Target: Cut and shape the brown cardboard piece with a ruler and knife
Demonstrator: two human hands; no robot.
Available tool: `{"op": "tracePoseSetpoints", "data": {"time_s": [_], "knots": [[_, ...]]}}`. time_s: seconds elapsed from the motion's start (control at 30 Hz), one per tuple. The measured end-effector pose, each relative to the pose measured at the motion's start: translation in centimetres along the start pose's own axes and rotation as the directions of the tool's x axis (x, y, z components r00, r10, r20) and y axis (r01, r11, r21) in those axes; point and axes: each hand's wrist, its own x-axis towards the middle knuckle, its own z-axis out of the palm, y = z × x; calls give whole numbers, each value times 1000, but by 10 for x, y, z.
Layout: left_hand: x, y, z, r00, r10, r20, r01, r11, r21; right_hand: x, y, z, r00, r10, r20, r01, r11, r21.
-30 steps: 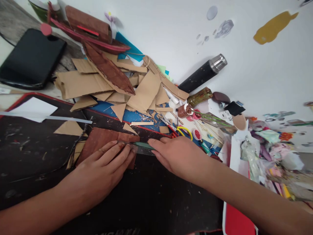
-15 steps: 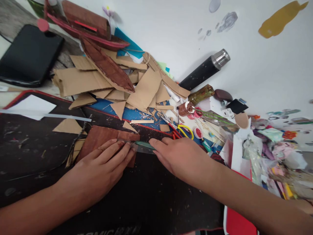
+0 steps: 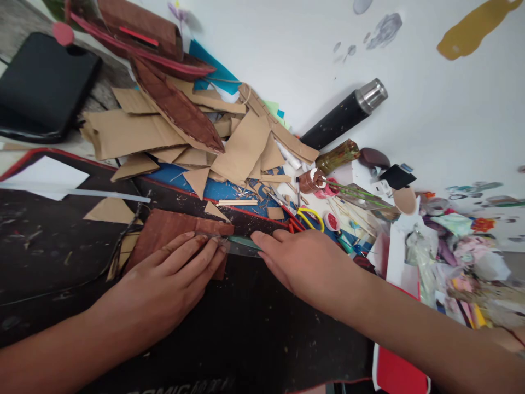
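My left hand (image 3: 170, 279) lies with its fingers stretched out flat over a reddish-brown painted board (image 3: 162, 232). Its fingertips press a clear strip, which looks like a ruler (image 3: 241, 249), across the board's right part. To the right, my right hand (image 3: 295, 254) is closed in a pinch on a thin green tool (image 3: 241, 241). The tool runs left along the clear strip toward my left fingertips; its kind is hard to make out. My left fingers hide part of the strip and the board.
Cardboard scraps (image 3: 241, 145) and a brown boat-shaped piece (image 3: 176, 104) are piled behind the board. Scissors (image 3: 309, 219) with yellow and red handles lie beyond my right hand. A black phone (image 3: 45, 87), a model boat (image 3: 139, 33) and a black flask (image 3: 340, 117) stand farther back.
Both hands, the board and the green tool hold nearly the same places. The whole view has shifted slightly.
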Motion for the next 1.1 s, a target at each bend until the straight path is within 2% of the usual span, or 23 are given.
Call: {"op": "tracePoseSetpoints", "data": {"time_s": [0.37,0.5,0.63,0.8,1.1], "knots": [[-2,-1,0,998,35,50,-36,999,32,4,-4,-4,1000,19,14,-19,1000,-1],[-2,-1,1,999,41,30,-42,999,26,6,-2,-3,1000,18,2,-18,999,35],[-1,-1,2,1000,-4,16,3,1000,14,3,0,0,1000,25,-15,-25,999,26],[1,-2,1,999,52,14,-52,998,32,-5,2,1,998,14,-53,-13,1000,23],[1,-1,0,1000,25,9,-25,999,29,-3,1,3,997,34,-75,-30,998,55]]}}
